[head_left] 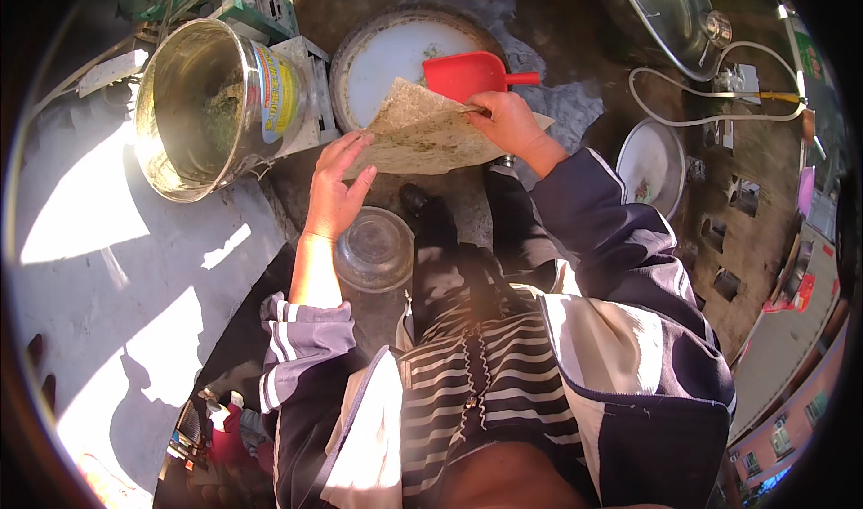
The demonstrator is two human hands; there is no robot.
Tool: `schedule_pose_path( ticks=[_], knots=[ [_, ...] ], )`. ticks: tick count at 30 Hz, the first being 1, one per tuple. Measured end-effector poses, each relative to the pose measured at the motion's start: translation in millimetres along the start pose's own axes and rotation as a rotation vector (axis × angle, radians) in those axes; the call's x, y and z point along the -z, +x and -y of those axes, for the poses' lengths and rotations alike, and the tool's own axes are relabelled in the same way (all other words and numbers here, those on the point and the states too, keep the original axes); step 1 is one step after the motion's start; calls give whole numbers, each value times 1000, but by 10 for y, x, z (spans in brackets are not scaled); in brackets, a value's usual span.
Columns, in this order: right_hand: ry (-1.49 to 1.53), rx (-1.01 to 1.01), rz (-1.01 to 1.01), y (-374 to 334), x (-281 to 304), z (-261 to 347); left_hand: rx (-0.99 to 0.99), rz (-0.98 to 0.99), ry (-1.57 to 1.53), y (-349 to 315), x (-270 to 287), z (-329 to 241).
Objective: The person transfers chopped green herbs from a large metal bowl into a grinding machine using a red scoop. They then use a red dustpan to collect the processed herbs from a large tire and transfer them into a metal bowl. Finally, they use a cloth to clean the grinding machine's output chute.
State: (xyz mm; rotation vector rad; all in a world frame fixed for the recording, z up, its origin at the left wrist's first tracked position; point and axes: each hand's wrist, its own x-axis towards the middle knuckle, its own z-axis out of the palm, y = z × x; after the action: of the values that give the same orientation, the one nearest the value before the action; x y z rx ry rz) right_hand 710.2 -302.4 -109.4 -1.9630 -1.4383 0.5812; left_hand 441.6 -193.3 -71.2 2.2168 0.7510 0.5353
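Observation:
A beige sheet flecked with green-brown bits [422, 136], cloth or paper I cannot tell, is held up in front of me. My right hand [514, 129] pinches its upper right edge. At its left end, my left hand [337, 190] touches the edge with outstretched fingers, the thumb apart. Just beyond the sheet is a wide round basin [346, 77] with a whitish inside, partly hidden by it. A red plastic scoop [467, 73] rests over the basin, its handle pointing right.
A large metal pot [193, 181] with green residue lies tipped at the left, beside a pale slab [81, 302]. Near my feet sits a clear bowl [376, 253]. On the right are a round metal pan [643, 154], a looped hose [719, 118] and a sink-like basin [674, 23].

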Motion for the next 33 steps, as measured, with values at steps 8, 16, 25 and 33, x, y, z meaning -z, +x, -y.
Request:
schedule_pose_path(
  ticks=[8,16,25,33],
  knots=[
    [137,19,164,793,406,-165,227,-159,-61,539,-127,-65],
    [-219,240,224,1225,632,-734,393,-403,-252,794,-179,-360],
    [-32,125,416,1572,322,-1386,189,-671,-868,791,47,-271],
    [1113,-125,223,1900,-488,-2136,326,-769,-1006,404,-311,641]
  ],
)
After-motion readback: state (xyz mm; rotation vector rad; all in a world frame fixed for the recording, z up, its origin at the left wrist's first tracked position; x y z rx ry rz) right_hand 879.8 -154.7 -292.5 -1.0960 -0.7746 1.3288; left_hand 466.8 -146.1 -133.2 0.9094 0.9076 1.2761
